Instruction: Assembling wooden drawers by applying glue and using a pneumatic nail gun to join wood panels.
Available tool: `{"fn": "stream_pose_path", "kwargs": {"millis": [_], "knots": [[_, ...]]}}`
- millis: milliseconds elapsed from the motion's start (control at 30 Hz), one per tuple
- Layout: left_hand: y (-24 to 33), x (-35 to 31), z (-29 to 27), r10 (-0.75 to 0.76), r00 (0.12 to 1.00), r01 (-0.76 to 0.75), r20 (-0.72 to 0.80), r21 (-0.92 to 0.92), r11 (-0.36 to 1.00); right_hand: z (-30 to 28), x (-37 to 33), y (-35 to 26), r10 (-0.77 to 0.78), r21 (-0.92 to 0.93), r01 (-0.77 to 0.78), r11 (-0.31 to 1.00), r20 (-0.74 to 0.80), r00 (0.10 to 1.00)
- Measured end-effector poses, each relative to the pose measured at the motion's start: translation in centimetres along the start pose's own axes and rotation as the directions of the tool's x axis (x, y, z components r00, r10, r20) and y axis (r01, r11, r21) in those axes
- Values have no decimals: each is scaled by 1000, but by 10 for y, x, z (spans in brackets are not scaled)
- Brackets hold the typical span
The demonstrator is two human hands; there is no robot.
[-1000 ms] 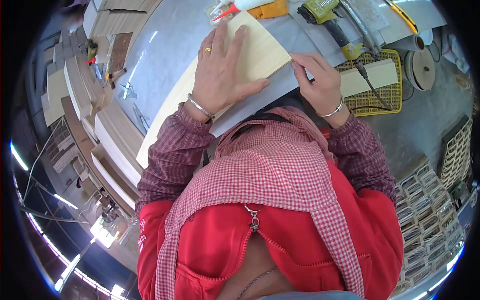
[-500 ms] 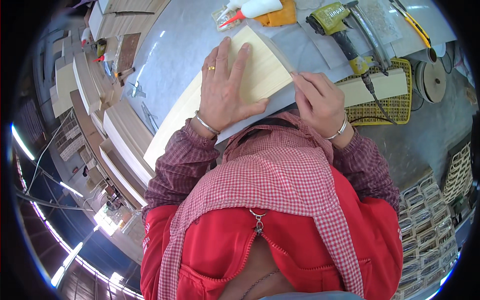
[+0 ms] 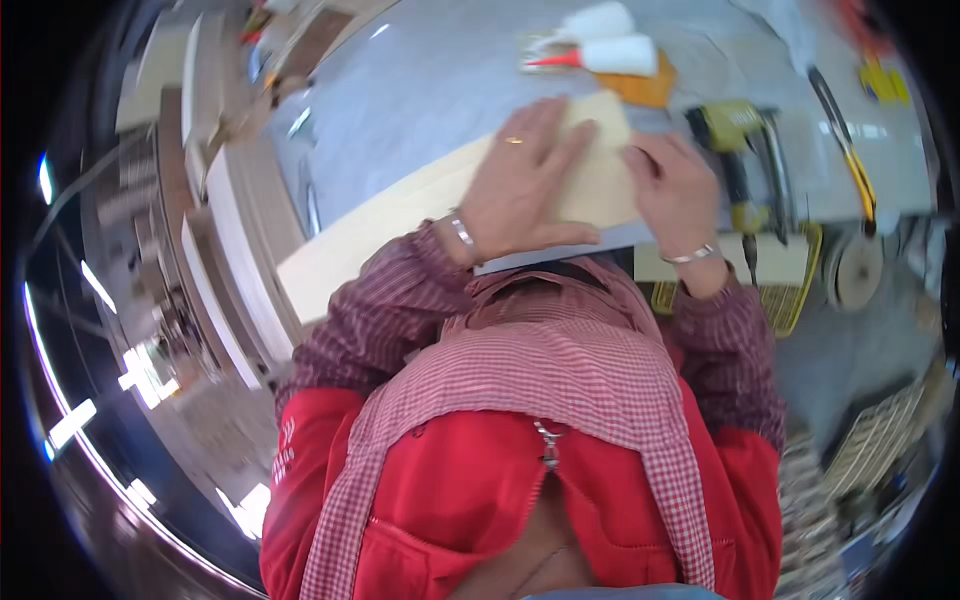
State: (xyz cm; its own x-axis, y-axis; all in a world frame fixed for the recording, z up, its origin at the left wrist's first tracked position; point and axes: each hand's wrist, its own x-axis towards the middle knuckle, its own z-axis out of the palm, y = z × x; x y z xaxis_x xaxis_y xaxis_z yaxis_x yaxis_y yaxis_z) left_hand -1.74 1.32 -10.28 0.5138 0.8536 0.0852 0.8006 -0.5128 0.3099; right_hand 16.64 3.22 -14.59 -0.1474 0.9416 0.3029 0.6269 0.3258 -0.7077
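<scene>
Across the smooth grey-blue counter (image 3: pixel 400 110) lies a long, pale wooden board (image 3: pixel 385 225), running slantwise from near the left forearm up to a corner between the two hands. The left hand (image 3: pixel 530 185), with a gold-coloured ring and a silver bracelet at its wrist, rests palm down on the board, its fingers spread and its grip closed around nothing. The right hand (image 3: pixel 678 195), also with a silver bracelet, is at the board's right edge, fingers bent and thumb close to them; blur hides the fingertips, so whether its grip pinches the edge cannot be told.

Beyond the board's far corner, a white plastic bottle with a red pointed tip (image 3: pixel 620 57) lies against a folded orange cloth (image 3: pixel 655 90), with a second white bottle (image 3: pixel 598 20) just behind it. Right of the right hand, and apart from it, lies an olive-green and black handheld tool (image 3: pixel 732 122); farther right is a yellow-and-black utility knife (image 3: pixel 848 150). Past the near edge, a pale flat plank (image 3: pixel 780 257) lies over a yellow plastic lattice basket (image 3: pixel 785 308), beside a round, pale spool (image 3: pixel 857 272).
</scene>
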Motion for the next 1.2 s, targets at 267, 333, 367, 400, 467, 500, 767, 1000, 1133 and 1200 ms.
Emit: {"fn": "stream_pose_path", "kwargs": {"millis": [267, 333, 367, 400, 467, 500, 767, 1000, 1133, 1200], "knots": [[-54, -227, -31, -451, 738, 405, -502, -205, 891, -21, -49, 5, 118, -104, -93, 990, 267, 956], [-68, -316, -43, -615, 440, 683, -654, -201, 702, -29, -54, -9, 137, -113, -104, 988, 332, 933], [-69, -356, -54, -660, 317, 766, -681, -226, 602, -30, -55, -15, 173, -162, -122, 979, 355, 919], [-72, -389, -58, -686, 200, 825, -699, -258, 504, -31, -59, -14, 219, -218, -146, 965, 360, 907], [-74, -447, -49, -690, 92, 856, -718, -298, 423, -35, -61, 4, 222, -277, -122, 953, 365, 904], [-77, -468, -37, -685, 54, 872, -727, -300, 388, -39, -57, 19, 253, -329, -130, 935, 363, 897], [-84, -509, 18, -867, -141, 482, -478, -798, 361, -27, -45, 0, 623, -275, -560, 782, 300, 723], [-97, -517, 35, -763, -162, 496, -625, -720, 485, -4, -72, -29, 759, -199, -733, 650, 118, 640], [-102, -518, 37, -765, -163, 473, -622, -730, 493, -6, -64, -18, 767, -263, -727, 634, 98, 634], [-104, -521, 37, -765, -156, 469, -624, -729, 499, -5, -66, -17, 774, -278, -730, 624, 92, 626]]}}
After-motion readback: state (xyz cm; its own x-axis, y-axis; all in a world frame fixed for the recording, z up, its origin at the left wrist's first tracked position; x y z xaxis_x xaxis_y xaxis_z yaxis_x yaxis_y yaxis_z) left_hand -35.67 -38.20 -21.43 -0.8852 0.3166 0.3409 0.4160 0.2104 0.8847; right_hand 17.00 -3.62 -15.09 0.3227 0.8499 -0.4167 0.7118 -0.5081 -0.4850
